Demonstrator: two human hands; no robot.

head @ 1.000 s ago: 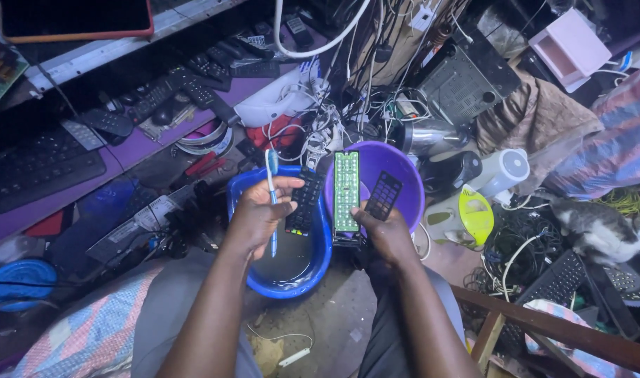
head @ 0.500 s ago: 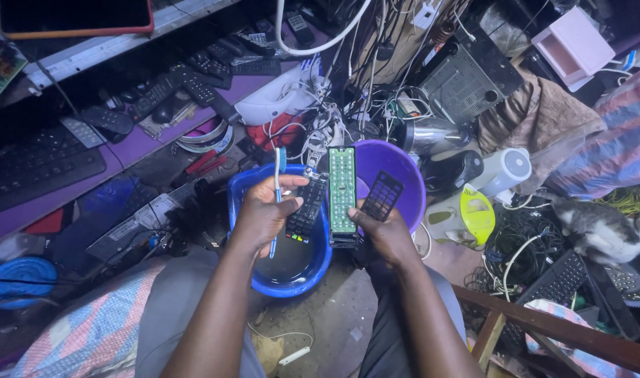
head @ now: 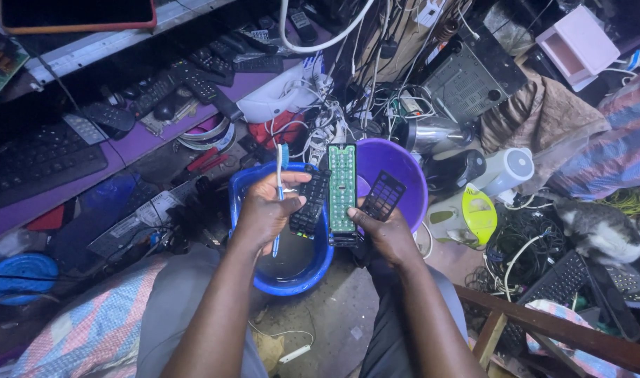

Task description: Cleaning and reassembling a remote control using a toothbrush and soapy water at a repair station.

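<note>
The circuit board (head: 342,187) is green with pale dots, the toothbrush (head: 279,183) blue and white. The basin (head: 264,280) is bright blue, the bowl (head: 404,168) purple, the kettle (head: 474,213) yellow-green.

Blue basin (head: 313,269) partly hidden by hands; cat (head: 603,231) cut off at rt edge.
</note>
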